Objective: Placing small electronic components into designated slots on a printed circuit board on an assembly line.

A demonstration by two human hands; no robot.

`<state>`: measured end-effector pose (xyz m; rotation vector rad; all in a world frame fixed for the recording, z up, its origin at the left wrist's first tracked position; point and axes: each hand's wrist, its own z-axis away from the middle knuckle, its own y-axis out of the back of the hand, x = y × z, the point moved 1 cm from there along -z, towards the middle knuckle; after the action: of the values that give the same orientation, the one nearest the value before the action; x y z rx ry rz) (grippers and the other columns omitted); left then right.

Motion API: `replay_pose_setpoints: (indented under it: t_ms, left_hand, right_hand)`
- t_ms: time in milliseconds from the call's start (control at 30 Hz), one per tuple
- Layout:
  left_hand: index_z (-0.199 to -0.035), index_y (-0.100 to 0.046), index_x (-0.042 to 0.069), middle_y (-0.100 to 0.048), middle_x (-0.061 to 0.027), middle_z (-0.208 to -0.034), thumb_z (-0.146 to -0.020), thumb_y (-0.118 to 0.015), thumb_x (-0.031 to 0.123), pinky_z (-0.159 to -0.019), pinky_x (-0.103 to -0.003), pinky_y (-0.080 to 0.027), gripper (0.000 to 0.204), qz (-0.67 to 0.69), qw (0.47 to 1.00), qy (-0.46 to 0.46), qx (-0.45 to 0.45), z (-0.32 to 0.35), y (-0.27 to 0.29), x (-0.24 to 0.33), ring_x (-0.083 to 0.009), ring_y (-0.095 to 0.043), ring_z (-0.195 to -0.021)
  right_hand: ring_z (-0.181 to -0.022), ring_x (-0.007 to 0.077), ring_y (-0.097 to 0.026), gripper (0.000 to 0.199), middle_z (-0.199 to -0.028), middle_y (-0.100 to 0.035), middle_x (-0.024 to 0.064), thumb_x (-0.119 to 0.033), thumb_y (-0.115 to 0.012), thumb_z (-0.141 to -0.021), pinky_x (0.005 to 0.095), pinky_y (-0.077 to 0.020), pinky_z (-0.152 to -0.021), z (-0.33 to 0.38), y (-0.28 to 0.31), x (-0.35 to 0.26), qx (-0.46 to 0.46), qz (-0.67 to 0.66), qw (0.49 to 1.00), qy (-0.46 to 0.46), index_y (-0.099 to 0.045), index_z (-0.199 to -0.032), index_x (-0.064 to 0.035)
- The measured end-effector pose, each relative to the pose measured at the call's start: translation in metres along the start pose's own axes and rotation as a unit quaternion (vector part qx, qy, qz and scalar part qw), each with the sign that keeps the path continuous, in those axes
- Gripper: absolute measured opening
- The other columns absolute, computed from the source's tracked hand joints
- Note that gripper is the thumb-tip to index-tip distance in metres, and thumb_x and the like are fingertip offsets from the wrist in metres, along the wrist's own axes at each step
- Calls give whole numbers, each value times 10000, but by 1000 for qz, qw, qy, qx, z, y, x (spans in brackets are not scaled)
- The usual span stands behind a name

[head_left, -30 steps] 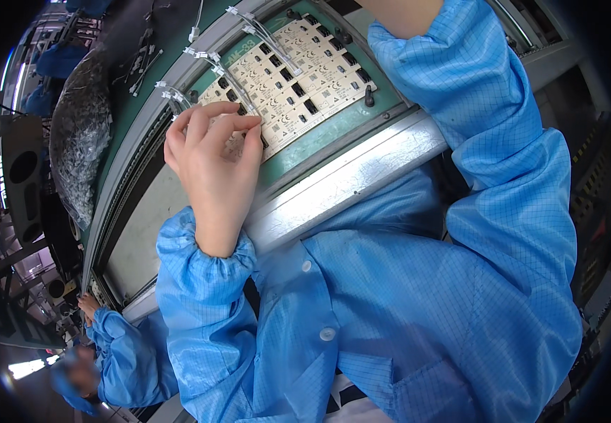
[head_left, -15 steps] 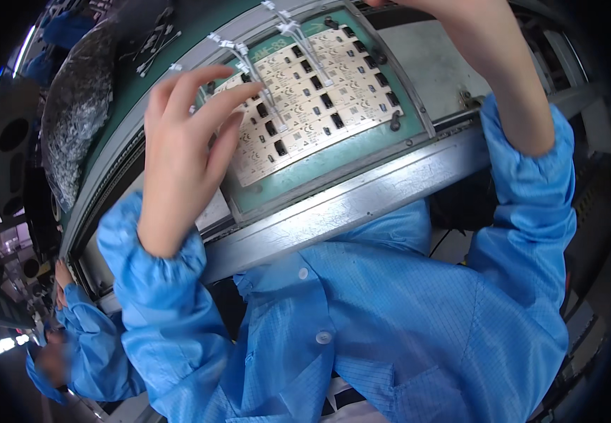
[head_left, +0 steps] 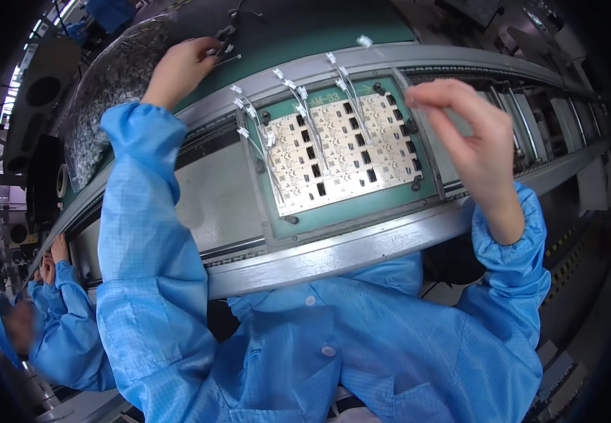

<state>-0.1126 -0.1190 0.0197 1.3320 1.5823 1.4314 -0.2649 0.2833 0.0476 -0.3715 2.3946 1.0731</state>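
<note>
A pale circuit board panel [head_left: 340,151] with several small black parts lies in a green carrier [head_left: 362,203] on the conveyor. Several thin wires with white connectors [head_left: 288,88] stand out of the panel's far edge. My left hand [head_left: 182,67] reaches far to the left onto the green mat, its fingertips closed on a small wired connector [head_left: 225,51]. My right hand [head_left: 471,144] hovers over the carrier's right edge, thumb and forefinger pinched together, and I see nothing between them.
The metal conveyor rail [head_left: 333,252] runs across in front of my blue coat. A crinkled silver bag [head_left: 104,84] lies left of my left hand. A co-worker in a blue coat [head_left: 58,331] works at the lower left. Machine parts stand at the far right.
My left hand has left the panel and moved up and left to the loose connectors on the mat. My right hand has come down to the panel's right side.
</note>
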Motion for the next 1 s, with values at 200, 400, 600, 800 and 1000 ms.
replay_pose_setpoints:
  t_ms: [200,400,600,800,1000]
  left_hand:
    - [-1133,-718,116,-702,-144,-1124,-913,-661,222,-893,-469,-559,251,-144,988,-28,49,-15,-38,34,-360,-672,-1073]
    - [-1106,-705,66,-689,-166,-1122,-931,-630,162,-869,-472,-551,214,-95,991,-37,85,-20,-54,14,-378,-665,-1056]
    - [-896,-652,-6,-681,-206,-936,-876,-618,90,-772,-479,-559,104,-125,978,-52,160,-14,-57,27,-397,-689,-846]
    - [-891,-676,-2,-682,-212,-1003,-876,-613,106,-815,-491,-555,126,-80,973,-60,209,-15,-61,19,-401,-686,-909]
    - [-870,-696,1,-688,-202,-1017,-877,-614,110,-822,-485,-559,136,-106,986,-22,127,-12,-55,23,-398,-691,-885]
  right_hand:
    - [-900,255,-705,154,-894,-745,109,20,-696,-878,406,-505,-977,21,-38,12,-63,46,996,44,-748,-1013,-33]
    - [-944,190,-608,100,-939,-669,9,-74,-749,-862,363,-361,-969,30,-46,9,-106,91,990,2,-754,-961,-89]
    - [-991,189,-562,78,-974,-624,-15,-120,-769,-843,366,-314,-990,33,-48,9,-128,105,985,-53,-766,-921,-112]
    - [-992,188,-558,82,-961,-618,-16,-115,-786,-823,374,-310,-997,35,-49,7,-125,114,984,-54,-767,-903,-108]
    - [-1011,210,-556,76,-1004,-614,-2,-101,-780,-820,406,-303,-1020,32,-49,4,-133,153,979,-29,-756,-892,-107]
